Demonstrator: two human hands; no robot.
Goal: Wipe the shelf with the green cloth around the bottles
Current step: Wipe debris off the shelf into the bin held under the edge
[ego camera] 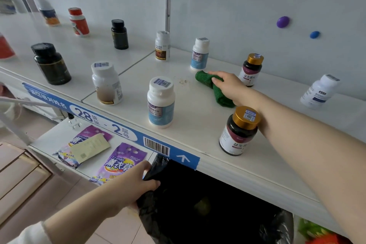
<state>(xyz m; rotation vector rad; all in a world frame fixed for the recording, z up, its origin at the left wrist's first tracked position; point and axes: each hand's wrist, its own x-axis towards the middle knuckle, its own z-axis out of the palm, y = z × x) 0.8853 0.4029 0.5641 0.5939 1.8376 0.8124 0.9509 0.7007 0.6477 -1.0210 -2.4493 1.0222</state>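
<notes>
Green cloth [220, 96] sits bunched on the shelf [198, 121] right of centre, your right hand [230, 85] curled round it between a blue-labelled bottle [200, 55] and a gold-capped bottle [250, 70]. Your left hand [136, 182] grips the black bag [198, 204] at lower centre.

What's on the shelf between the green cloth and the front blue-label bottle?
Head view: a small patch of brownish crumbs lies on the shelf between the green cloth and the blue-label bottle; nothing else.

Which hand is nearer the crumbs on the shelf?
Right. The right hand holds the green cloth beside the crumbs; the left hand grips the black bag below the shelf.
</notes>
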